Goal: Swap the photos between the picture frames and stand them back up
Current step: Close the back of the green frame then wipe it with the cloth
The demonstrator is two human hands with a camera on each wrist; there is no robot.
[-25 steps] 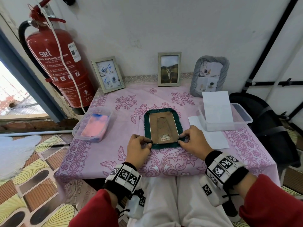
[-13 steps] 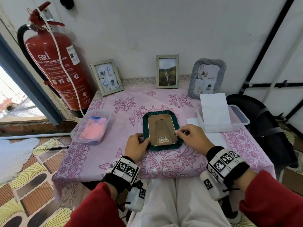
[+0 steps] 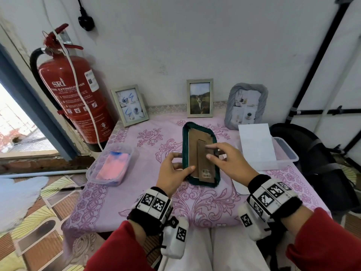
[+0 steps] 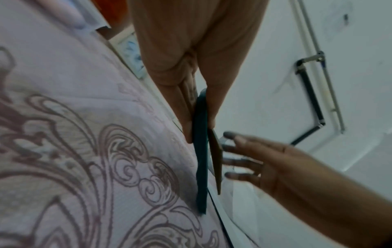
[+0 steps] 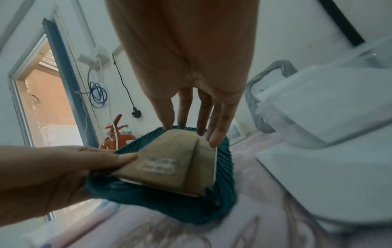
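Note:
A green fabric-edged picture frame (image 3: 205, 182) is tilted up off the pink tablecloth (image 3: 136, 192), with its brown cardboard back (image 3: 193, 151) toward me. My left hand (image 3: 175, 169) pinches the frame's left edge, thumb on the back and fingers behind. My right hand (image 3: 228, 161) reaches in with straight fingers whose tips touch the cardboard stand (image 3: 202, 159). In the left wrist view the frame (image 4: 200, 159) shows edge-on. The right wrist view shows the back (image 5: 169, 156) with the stand flap lifted a little. Three frames stand at the wall: a silver one (image 3: 130, 105), one with a cat photo (image 3: 199, 98), a grey one (image 3: 245, 106).
A white sheet (image 3: 256, 141) leans in a clear tub (image 3: 287, 155) at the right, with more paper under it. Another clear tub with a pink cloth (image 3: 112, 165) sits at the left. A red fire extinguisher (image 3: 78, 98) stands beyond the table's left corner, a black bag (image 3: 322, 163) at the right.
The green frame lay flat, back up, with both hands at its near corners. My left hand has since raised it on a tilt, and my right hand has moved up onto the stand.

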